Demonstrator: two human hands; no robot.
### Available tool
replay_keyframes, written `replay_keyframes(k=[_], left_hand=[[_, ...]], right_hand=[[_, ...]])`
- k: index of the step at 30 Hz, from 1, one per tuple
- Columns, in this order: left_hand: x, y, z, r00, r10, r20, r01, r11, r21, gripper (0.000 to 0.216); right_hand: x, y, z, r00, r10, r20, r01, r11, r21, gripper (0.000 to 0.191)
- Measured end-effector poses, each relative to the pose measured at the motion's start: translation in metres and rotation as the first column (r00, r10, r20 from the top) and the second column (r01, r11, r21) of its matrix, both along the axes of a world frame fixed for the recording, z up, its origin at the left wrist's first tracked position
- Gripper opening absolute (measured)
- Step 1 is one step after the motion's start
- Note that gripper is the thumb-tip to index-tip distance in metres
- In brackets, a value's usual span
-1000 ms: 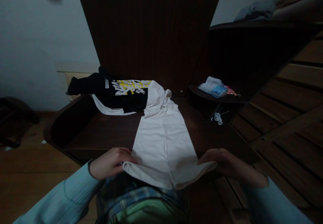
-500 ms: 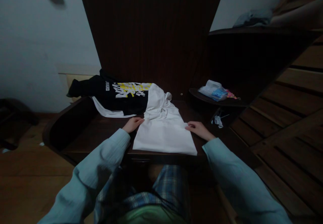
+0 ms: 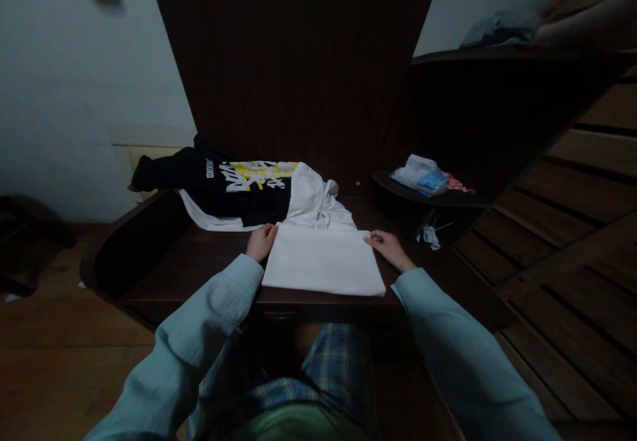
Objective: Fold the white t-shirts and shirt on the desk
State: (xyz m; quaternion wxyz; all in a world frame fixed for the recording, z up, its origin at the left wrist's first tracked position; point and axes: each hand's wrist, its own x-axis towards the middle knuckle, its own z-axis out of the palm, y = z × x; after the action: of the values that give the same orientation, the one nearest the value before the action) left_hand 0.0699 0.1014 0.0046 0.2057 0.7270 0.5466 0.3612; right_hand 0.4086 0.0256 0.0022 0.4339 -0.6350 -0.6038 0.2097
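Note:
A white garment lies on the dark wooden surface, its near part folded into a flat rectangle and its far part bunched up. My left hand pinches the far left corner of the folded part. At the far right corner, my right hand has its thumb and fingers closed on the fabric edge. Beyond my left hand, touching the white cloth, rests a black garment with yellow and white print. A white strip of cloth shows along its near side.
The dark wooden bench has a raised curved left end. On a small corner shelf to the right sits a clear plastic bag with blue and white contents. A slatted wooden panel stands at the far right.
The far edge of the folded part now forms a straight crease over the bunched cloth. My left hand has shifted slightly left and up; my right hand has moved slightly.

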Motion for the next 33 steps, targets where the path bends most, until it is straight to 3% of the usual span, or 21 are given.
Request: replay_keyframes(k=[5,10,14,19,25,33], left_hand=[[-0.007,-0.002,-0.006,0.997,0.079,-0.021,-0.080,0.996,-0.050,0.026],[-0.025,-0.031,-0.008,0.985,-0.089,0.147,0.108,0.986,-0.127,0.041],[-0.041,-0.066,-0.006,0.954,-0.182,0.238,0.234,0.950,-0.209,0.050],[-0.053,-0.092,-0.005,0.925,-0.250,0.286,0.328,0.905,-0.272,0.056],[-0.054,-0.095,-0.002,0.922,-0.283,0.264,0.353,0.896,-0.270,0.058],[-0.049,-0.097,-0.008,0.956,-0.234,0.178,0.265,0.948,-0.178,0.043]], right_hand=[[-0.002,-0.007,-0.008,0.994,-0.104,0.022,0.103,0.994,0.022,0.029],[-0.006,-0.040,-0.009,0.979,-0.022,-0.203,0.010,0.998,-0.060,0.042],[-0.013,-0.077,-0.011,0.957,0.015,-0.289,-0.042,0.995,-0.089,0.048],[-0.017,-0.107,-0.015,0.966,0.030,-0.257,-0.055,0.994,-0.092,0.050],[-0.019,-0.111,-0.016,0.975,0.041,-0.218,-0.071,0.989,-0.133,0.054],[-0.014,-0.110,-0.016,0.987,0.102,-0.121,-0.118,0.984,-0.131,0.048]])
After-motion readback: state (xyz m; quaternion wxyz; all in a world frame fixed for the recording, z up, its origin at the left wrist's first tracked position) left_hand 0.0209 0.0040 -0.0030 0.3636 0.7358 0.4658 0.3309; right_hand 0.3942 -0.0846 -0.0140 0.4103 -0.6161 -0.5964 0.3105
